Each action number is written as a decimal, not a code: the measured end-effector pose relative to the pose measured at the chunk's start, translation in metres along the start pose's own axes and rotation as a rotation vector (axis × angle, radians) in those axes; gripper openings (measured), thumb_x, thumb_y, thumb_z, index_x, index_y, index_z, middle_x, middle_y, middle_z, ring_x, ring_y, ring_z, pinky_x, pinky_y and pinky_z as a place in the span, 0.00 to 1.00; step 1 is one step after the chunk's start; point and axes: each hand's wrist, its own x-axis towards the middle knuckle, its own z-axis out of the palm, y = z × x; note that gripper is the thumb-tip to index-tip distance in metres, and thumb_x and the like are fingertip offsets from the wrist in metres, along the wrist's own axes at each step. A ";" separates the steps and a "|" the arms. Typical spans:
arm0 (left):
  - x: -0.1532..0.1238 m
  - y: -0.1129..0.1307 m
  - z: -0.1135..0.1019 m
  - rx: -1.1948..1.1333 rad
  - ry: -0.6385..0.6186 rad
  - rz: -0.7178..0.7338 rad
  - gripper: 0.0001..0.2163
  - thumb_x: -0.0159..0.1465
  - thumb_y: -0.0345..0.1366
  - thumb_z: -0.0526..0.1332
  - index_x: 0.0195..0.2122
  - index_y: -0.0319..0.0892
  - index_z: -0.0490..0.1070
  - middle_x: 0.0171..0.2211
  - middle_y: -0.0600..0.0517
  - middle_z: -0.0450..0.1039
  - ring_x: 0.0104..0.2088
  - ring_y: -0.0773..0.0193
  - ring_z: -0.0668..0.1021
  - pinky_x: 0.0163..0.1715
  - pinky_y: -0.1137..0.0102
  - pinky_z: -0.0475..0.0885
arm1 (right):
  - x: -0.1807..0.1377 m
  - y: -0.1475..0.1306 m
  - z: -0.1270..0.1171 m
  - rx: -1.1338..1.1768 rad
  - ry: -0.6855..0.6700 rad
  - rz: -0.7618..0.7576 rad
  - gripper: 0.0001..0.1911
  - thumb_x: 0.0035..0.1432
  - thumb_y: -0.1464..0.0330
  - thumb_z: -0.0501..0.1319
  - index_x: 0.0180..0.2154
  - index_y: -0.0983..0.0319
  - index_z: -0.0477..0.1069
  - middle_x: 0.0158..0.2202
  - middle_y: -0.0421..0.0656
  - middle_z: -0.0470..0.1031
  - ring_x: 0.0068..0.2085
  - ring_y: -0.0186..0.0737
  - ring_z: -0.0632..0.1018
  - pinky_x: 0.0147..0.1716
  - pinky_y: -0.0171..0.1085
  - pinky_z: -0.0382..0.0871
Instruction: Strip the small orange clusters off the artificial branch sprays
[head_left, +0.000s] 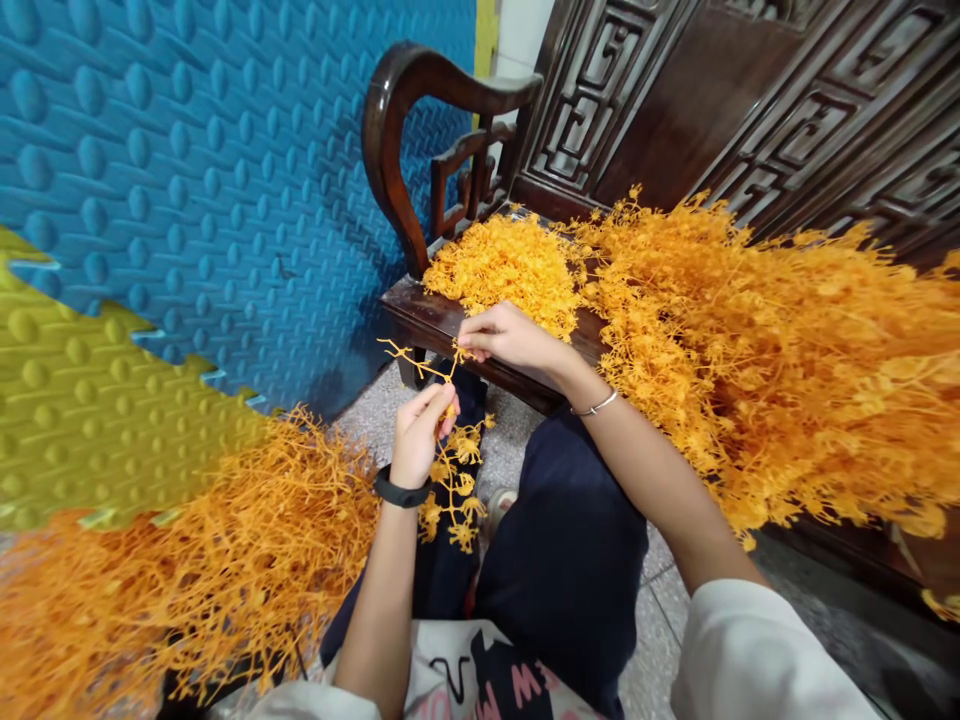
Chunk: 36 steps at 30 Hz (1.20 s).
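My left hand (420, 432) is closed round the stem of an orange plastic flower sprig (452, 478), whose small blossoms hang below the hand over my dark trousers. My right hand (504, 337) pinches the upper end of the same sprig, where bare orange branches (409, 357) stick out to the left. A black band sits on my left wrist and a thin silver bracelet on my right. Both hands are in front of the dark wooden bench (420, 312).
A small heap of picked orange blossoms (502, 265) lies on the bench seat. A big pile of orange sprigs (780, 340) covers the bench on the right. Bare orange stems (187, 580) lie on the floor at left, against blue and yellow foam mats (187, 170).
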 end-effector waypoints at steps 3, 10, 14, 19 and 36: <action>0.001 0.001 0.001 -0.008 0.030 0.022 0.14 0.58 0.43 0.57 0.19 0.40 0.66 0.13 0.57 0.56 0.14 0.74 0.58 0.15 0.74 0.51 | 0.005 0.002 0.002 -0.060 0.041 -0.014 0.14 0.56 0.67 0.54 0.21 0.68 0.67 0.19 0.39 0.66 0.24 0.28 0.67 0.31 0.30 0.57; 0.001 0.005 -0.007 -0.009 0.113 0.032 0.15 0.58 0.42 0.58 0.18 0.40 0.66 0.12 0.57 0.56 0.14 0.74 0.58 0.15 0.75 0.51 | 0.022 0.003 0.020 -0.192 0.112 -0.078 0.13 0.56 0.66 0.55 0.23 0.66 0.69 0.20 0.39 0.68 0.26 0.29 0.68 0.30 0.31 0.56; -0.006 0.007 -0.012 -0.022 0.095 0.019 0.15 0.58 0.42 0.58 0.17 0.40 0.65 0.11 0.57 0.56 0.13 0.74 0.58 0.14 0.74 0.51 | 0.027 0.014 -0.006 -0.173 0.496 0.041 0.17 0.61 0.66 0.48 0.28 0.67 0.70 0.24 0.42 0.69 0.26 0.31 0.68 0.30 0.33 0.60; -0.008 0.005 -0.013 -0.093 0.109 0.038 0.13 0.58 0.42 0.58 0.23 0.39 0.72 0.14 0.55 0.65 0.16 0.73 0.66 0.19 0.75 0.61 | 0.025 0.050 -0.055 -0.280 0.934 0.216 0.15 0.60 0.64 0.51 0.32 0.66 0.72 0.28 0.46 0.70 0.32 0.37 0.70 0.37 0.39 0.64; -0.001 -0.005 -0.007 -0.180 0.168 -0.078 0.15 0.54 0.44 0.62 0.39 0.42 0.76 0.47 0.45 0.72 0.42 0.59 0.75 0.35 0.68 0.74 | 0.038 0.100 -0.049 -0.154 1.180 0.291 0.11 0.55 0.64 0.56 0.35 0.65 0.68 0.28 0.45 0.68 0.36 0.41 0.74 0.38 0.46 0.69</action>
